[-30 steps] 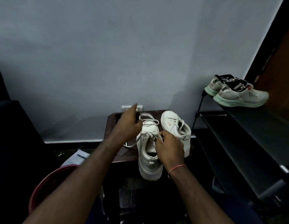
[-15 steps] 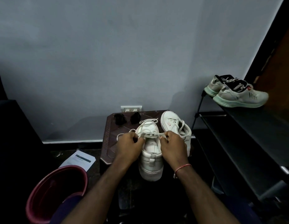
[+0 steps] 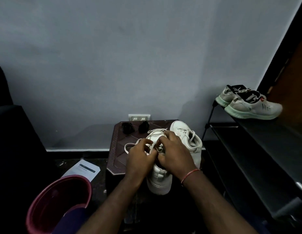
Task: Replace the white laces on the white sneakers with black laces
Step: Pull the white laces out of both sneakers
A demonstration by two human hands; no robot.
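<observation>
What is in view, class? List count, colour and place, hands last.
near sneaker: one, white, table front, under hands
far sneaker: one, white, table right
white lace: one, white, near sneaker
black lace bundles: two, black, table back
table: one, brown, centre
wall socket: one, white, behind table
paper: one, white, floor left
bucket: one, maroon, lower left
running shoes: two, grey, rack top
rack: one, black, right
left hand: one, pinches white lace
right hand: one, pinches white lace
</observation>
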